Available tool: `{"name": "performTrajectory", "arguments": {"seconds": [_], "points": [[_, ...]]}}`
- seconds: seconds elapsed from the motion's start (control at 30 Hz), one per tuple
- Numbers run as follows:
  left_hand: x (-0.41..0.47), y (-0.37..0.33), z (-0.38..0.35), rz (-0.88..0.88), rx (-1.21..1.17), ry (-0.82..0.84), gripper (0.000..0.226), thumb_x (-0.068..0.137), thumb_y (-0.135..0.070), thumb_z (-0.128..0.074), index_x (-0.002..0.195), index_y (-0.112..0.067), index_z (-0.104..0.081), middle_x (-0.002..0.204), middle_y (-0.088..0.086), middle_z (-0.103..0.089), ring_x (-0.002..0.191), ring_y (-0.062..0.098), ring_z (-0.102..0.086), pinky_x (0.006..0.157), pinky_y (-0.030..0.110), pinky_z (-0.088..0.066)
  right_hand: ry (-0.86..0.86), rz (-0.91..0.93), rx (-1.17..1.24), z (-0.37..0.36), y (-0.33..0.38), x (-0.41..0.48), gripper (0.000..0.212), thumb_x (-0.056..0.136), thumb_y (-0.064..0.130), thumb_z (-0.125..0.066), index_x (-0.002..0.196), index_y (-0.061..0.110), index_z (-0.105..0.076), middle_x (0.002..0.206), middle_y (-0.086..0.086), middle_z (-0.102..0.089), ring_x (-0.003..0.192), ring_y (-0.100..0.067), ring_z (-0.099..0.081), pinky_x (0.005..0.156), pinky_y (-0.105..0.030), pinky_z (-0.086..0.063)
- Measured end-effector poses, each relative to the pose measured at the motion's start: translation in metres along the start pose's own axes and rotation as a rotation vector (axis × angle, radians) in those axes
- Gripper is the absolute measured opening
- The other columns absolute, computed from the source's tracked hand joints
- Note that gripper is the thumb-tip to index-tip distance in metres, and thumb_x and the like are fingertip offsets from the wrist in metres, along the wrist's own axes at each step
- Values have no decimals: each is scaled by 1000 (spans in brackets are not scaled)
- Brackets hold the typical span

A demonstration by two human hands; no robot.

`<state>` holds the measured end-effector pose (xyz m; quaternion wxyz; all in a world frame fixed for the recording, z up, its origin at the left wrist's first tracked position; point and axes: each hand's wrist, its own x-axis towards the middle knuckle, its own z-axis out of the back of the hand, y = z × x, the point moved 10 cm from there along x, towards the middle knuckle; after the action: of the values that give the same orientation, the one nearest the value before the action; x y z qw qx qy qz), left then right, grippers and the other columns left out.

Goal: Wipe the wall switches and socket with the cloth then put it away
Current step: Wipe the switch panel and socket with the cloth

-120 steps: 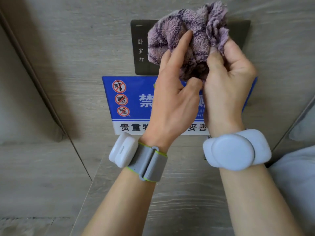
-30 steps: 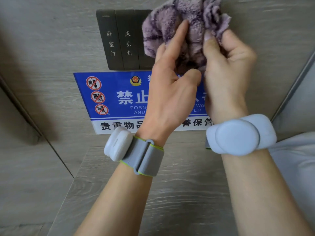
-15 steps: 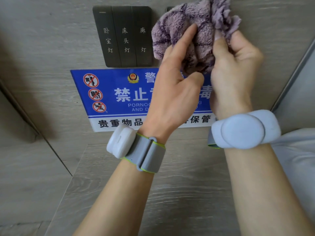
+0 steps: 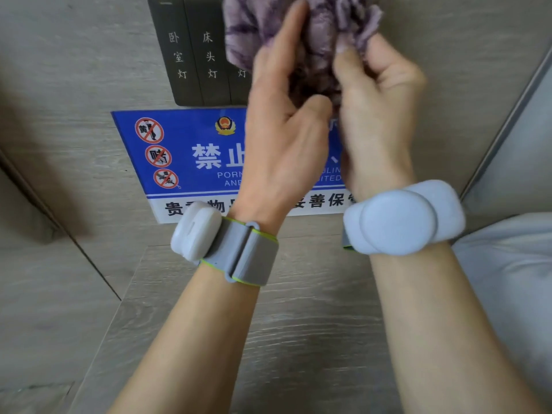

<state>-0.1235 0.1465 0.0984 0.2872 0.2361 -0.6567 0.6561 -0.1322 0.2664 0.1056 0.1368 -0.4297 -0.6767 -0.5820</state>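
Note:
A fluffy purple striped cloth (image 4: 263, 28) is bunched against the wall at the top of the view. Both hands hold it. My left hand (image 4: 283, 135) presses it with the index finger stretched upward. My right hand (image 4: 376, 109) pinches its right side. The dark switch panel (image 4: 194, 55) with white lettering is on the wall; its left two switches show, while the cloth covers part of the third. Anything to the right of the panel is hidden behind the cloth and hands.
A blue and white notice sign (image 4: 185, 162) is fixed to the wall below the switches. A wood-grain ledge (image 4: 313, 324) runs under my forearms. A pale grey cushion or bedding (image 4: 513, 279) lies at the right. Both wrists carry grey bands.
The cloth and both hands have shifted left and up along the wall, now covering the third switch that was fully showing half a second ago.

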Motion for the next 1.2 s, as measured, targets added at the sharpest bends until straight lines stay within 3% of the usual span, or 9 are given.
{"name": "performTrajectory", "arguments": {"seconds": [0.1,0.23,0.43,0.57,0.67,0.83,1.03,1.2], "points": [[2,1,3,-5,2,-8,87,64,11,-45,150,-2,-34,143,12,-48,135,13,-44,121,44,-35,2,-3,-9,-2,4,-1,19,87,13,-58,99,9,-73,92,-6,-76,91,-19,-65,93,-53,-56],[-3,0,-17,17,61,111,84,68,13,-46,149,-7,-38,137,1,-48,123,-5,-44,119,22,-33,-100,-23,11,31,-1,10,24,86,12,-58,102,1,-73,95,-7,-76,93,-21,-65,95,-57,-55],[-5,2,8,-19,-3,-121,83,66,9,-43,148,-3,-37,134,2,-48,135,17,-46,116,51,-40,46,-5,-45,-7,6,-7,14,90,9,-58,93,12,-72,85,-3,-73,84,-14,-60,89,-51,-57],[-4,3,-3,14,66,-30,81,67,9,-45,147,-5,-42,132,1,-50,131,6,-44,122,37,-34,-45,-33,-14,17,2,2,25,88,7,-57,107,-1,-71,92,-4,-74,90,-13,-63,97,-51,-56],[-5,2,-16,30,93,42,81,70,9,-45,148,-8,-40,133,-1,-48,130,1,-41,123,26,-28,-122,-51,8,30,-2,5,30,85,10,-57,110,-1,-71,95,-5,-76,94,-18,-64,97,-55,-54],[-4,4,14,2,5,-155,79,68,6,-44,146,-5,-42,139,10,-54,134,24,-51,113,56,-42,29,-30,-49,-3,5,-7,17,89,9,-60,101,9,-72,91,-1,-75,89,-14,-68,92,-45,-58],[-3,3,-10,49,40,3,76,70,6,-46,144,-9,-46,142,11,-54,137,15,-47,122,40,-34,-142,-22,-38,35,2,4,14,81,9,-60,91,17,-63,90,-4,-72,85,-12,-66,94,-50,-56],[-2,9,24,27,6,-169,64,74,6,-47,138,-4,-51,136,15,-59,131,24,-54,116,44,-42,-11,-36,-47,0,3,-5,18,79,7,-61,86,23,-58,86,-1,-69,83,-14,-63,85,-42,-56]]}}
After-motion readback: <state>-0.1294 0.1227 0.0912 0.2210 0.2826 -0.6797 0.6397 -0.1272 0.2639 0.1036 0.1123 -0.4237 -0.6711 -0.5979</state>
